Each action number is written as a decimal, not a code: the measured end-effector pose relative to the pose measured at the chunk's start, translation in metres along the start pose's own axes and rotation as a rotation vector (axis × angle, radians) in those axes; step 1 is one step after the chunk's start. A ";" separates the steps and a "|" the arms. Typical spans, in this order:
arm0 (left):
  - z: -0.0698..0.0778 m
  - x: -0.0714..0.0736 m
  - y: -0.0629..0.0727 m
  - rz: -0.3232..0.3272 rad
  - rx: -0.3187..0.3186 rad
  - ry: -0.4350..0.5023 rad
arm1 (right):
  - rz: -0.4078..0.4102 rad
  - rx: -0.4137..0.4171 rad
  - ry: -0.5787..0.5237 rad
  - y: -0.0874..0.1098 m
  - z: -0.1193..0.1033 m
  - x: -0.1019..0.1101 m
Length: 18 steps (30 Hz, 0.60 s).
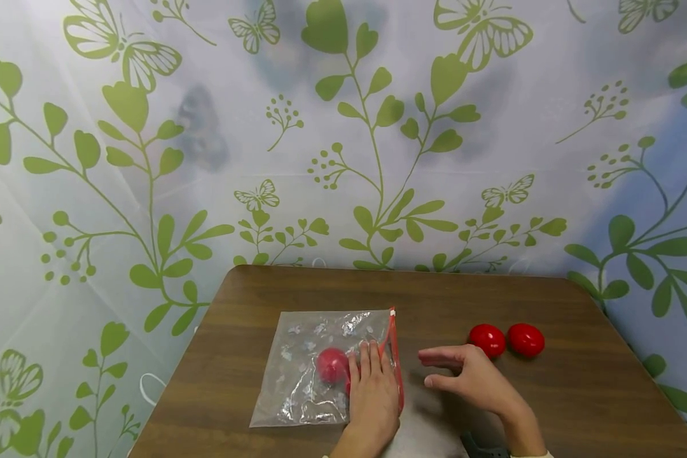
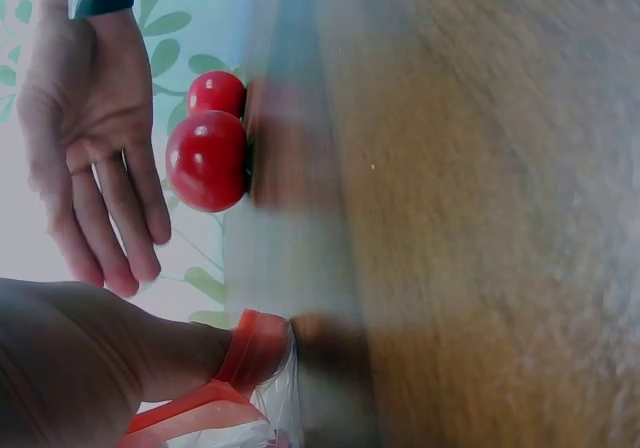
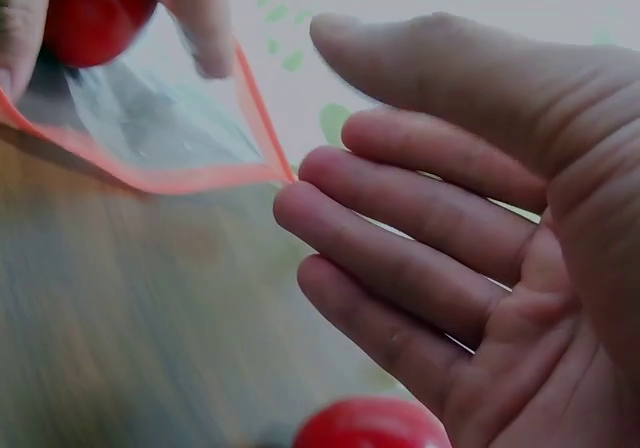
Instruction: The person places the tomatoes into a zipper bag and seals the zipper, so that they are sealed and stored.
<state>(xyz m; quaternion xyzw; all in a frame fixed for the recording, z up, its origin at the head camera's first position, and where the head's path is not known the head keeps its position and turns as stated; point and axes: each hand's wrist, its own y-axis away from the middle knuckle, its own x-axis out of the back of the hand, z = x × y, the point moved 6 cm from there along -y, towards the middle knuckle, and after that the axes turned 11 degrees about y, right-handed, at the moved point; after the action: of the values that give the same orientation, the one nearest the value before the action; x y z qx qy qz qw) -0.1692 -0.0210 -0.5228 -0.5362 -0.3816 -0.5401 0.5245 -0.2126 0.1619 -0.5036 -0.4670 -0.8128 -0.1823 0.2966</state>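
Observation:
A clear plastic zip bag (image 1: 298,407) with a red-orange zip edge (image 1: 397,362) lies flat on the table, its mouth to the right. One red tomato (image 1: 332,365) is inside it. My left hand (image 1: 373,388) reaches in at the mouth, its thumb under the red edge (image 2: 258,348) in the left wrist view. Between its thumb and fingers is a second tomato (image 3: 98,16), mostly covered by the hand from above. My right hand (image 1: 472,375) hovers right of the bag with fingers extended, holding nothing. Its fingertips (image 3: 300,203) come close to the zip corner.
Two more red tomatoes, a left one (image 1: 486,341) and a right one (image 1: 526,340), sit side by side beyond my right hand. The brown wooden table (image 1: 435,292) ends at the back against a leaf-and-butterfly patterned curtain (image 1: 343,159).

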 end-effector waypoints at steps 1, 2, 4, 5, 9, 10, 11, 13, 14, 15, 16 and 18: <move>0.000 0.000 0.000 -0.001 -0.002 0.000 | -0.002 0.000 0.002 0.002 0.001 0.003; 0.000 0.000 0.000 -0.004 -0.003 0.000 | -0.005 -0.004 0.006 0.005 0.001 0.006; 0.000 0.000 0.001 -0.004 -0.005 0.003 | -0.009 -0.011 0.008 0.010 0.003 0.010; 0.000 0.001 0.001 0.000 -0.006 0.005 | -0.009 -0.022 0.005 0.013 0.004 0.012; -0.001 0.003 0.003 0.021 -0.012 0.012 | 0.005 -0.070 -0.032 0.024 0.011 0.019; -0.001 0.003 0.003 0.025 -0.013 0.013 | 0.013 -0.077 -0.040 0.026 0.012 0.021; -0.001 0.004 0.004 0.031 -0.013 0.014 | 0.022 -0.083 -0.046 0.029 0.014 0.023; -0.002 0.004 0.004 0.035 -0.015 0.012 | 0.042 -0.081 -0.046 0.035 0.017 0.028; -0.002 0.004 0.004 0.035 -0.016 0.010 | 0.053 -0.079 -0.040 0.038 0.018 0.031; -0.001 0.004 0.005 0.033 -0.017 0.008 | 0.064 -0.078 -0.032 0.041 0.020 0.034; -0.001 0.005 0.005 0.031 -0.018 0.006 | 0.072 -0.078 -0.023 0.045 0.021 0.037; -0.001 0.005 0.005 0.022 -0.022 0.000 | 0.084 -0.085 -0.023 0.051 0.024 0.043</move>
<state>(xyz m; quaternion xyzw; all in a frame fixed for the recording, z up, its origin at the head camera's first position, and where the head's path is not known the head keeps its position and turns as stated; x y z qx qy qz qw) -0.1638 -0.0238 -0.5193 -0.5462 -0.3697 -0.5383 0.5246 -0.1925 0.2289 -0.4932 -0.5147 -0.7875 -0.1987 0.2747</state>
